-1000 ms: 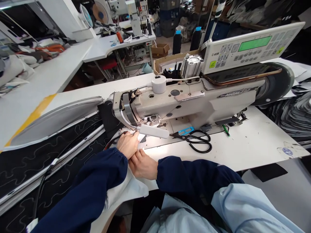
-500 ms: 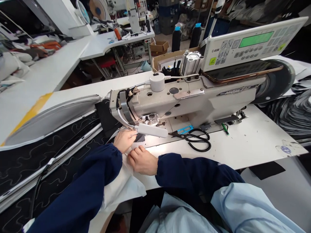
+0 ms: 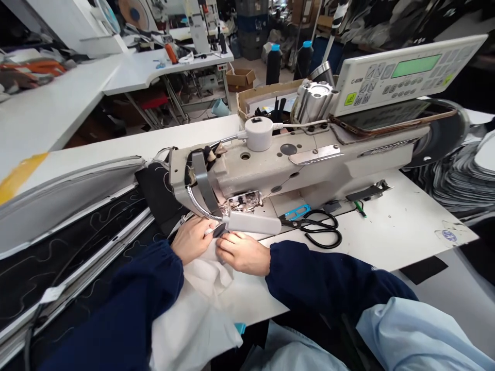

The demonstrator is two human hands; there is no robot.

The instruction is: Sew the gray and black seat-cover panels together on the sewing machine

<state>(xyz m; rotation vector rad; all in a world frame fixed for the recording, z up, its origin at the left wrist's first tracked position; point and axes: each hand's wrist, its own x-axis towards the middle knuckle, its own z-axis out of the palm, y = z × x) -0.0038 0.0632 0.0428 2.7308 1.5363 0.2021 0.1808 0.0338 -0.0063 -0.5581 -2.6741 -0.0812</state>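
Observation:
Just in front of the needle area of the sewing machine (image 3: 328,159), my left hand (image 3: 192,238) is closed on the edge of a white fabric piece (image 3: 209,275). Close beside it on the right, my right hand (image 3: 243,252) has its fingers curled over the same fabric. A small dark fabric piece (image 3: 218,230) shows between my fingertips and the machine's head. The white fabric hangs in folds from my hands over the table's front edge. A white clip-on lamp (image 3: 253,222) covers part of the needle area, so the stitching point is hidden.
Black scissors (image 3: 320,226) and a blue thread snipper (image 3: 297,212) lie right of my hands. A large black quilted panel with a grey border (image 3: 77,206) spreads along the left. A control panel (image 3: 410,72) and a phone (image 3: 394,119) sit atop the machine. Stacked dark pieces (image 3: 456,175) stand at right.
The camera view has shifted. My right hand has moved up level with my left, nearer the needle area. More of the white fabric shows below my hands.

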